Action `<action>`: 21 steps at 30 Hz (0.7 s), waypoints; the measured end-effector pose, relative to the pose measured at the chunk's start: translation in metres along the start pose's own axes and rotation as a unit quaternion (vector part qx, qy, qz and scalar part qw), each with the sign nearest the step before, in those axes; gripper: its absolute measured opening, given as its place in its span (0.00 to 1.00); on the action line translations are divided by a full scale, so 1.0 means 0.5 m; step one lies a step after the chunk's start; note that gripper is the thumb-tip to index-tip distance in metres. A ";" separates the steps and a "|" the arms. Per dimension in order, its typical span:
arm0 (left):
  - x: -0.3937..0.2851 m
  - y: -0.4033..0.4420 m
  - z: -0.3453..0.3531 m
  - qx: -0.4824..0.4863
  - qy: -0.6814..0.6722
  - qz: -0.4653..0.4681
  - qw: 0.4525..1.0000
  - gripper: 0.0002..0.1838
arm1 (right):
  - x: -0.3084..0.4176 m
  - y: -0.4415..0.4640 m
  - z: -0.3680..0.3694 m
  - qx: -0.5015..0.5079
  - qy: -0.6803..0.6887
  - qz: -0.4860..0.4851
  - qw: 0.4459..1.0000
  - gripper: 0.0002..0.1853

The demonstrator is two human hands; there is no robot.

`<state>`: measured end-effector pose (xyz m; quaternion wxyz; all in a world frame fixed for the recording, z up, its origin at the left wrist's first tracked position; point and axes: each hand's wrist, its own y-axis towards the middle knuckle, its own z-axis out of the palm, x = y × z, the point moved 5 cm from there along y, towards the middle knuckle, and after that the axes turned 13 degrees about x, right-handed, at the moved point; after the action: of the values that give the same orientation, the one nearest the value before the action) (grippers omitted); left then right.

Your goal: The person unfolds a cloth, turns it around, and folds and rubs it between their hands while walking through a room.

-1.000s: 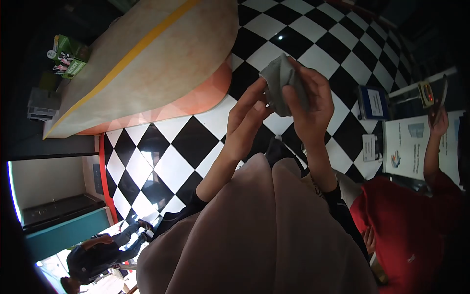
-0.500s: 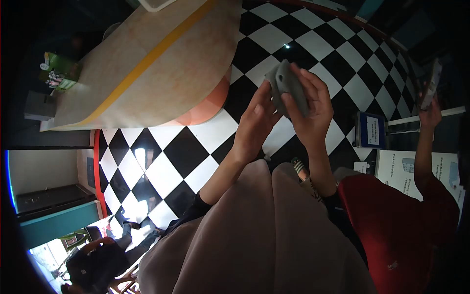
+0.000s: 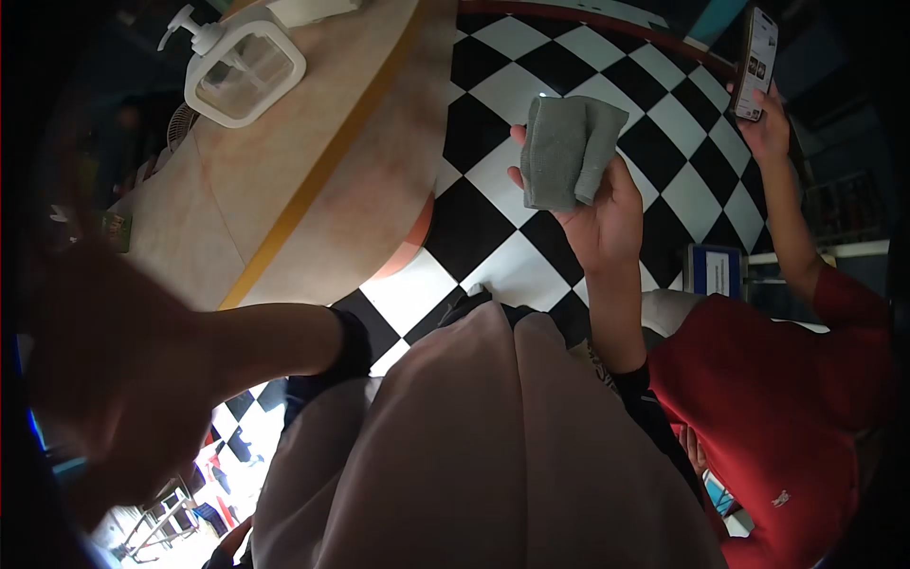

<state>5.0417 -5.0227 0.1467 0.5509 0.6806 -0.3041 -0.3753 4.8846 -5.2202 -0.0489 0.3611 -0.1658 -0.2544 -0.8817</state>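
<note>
A folded grey cloth (image 3: 559,156) rests in my right hand (image 3: 607,223), held up over the checkered floor. My fingers come round its far side, and their tips show at its left edge. Part of the palm is hidden behind the fabric. My left hand (image 3: 114,370) is large and dark at the left side of the view, raised close to the camera. Motion smears its fingers, and I see nothing clearly held in it.
A marbled counter (image 3: 275,180) with a yellow edge band stands on the left, bearing a white-framed pump bottle (image 3: 246,74). At right, a person in a red shirt (image 3: 768,408) holds a phone (image 3: 756,66). A blue-framed sign (image 3: 716,272) is beside them.
My left hand has left the cloth and swung left, close to the camera. The cloth now sits flatter in my right hand. The other person's phone has risen, and the pump bottle has come into view.
</note>
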 end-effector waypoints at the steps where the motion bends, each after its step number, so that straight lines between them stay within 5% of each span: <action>1: -0.011 0.035 -0.009 0.037 -0.058 0.023 0.997 0.24 | -0.003 0.020 0.006 0.009 -0.002 -0.002 1.000 0.23; 6: -0.009 0.064 -0.011 0.101 -0.057 0.000 0.993 0.24 | -0.021 0.104 0.000 0.034 -0.005 0.039 0.999 0.22; 21: 0.015 0.013 0.001 0.056 0.025 -0.033 0.998 0.25 | -0.021 0.213 0.029 0.101 0.042 0.144 0.984 0.25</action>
<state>5.0453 -5.0305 0.1514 0.5068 0.7293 -0.2884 -0.3580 4.9702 -5.2710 -0.0072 0.5095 -0.1265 -0.3004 -0.7963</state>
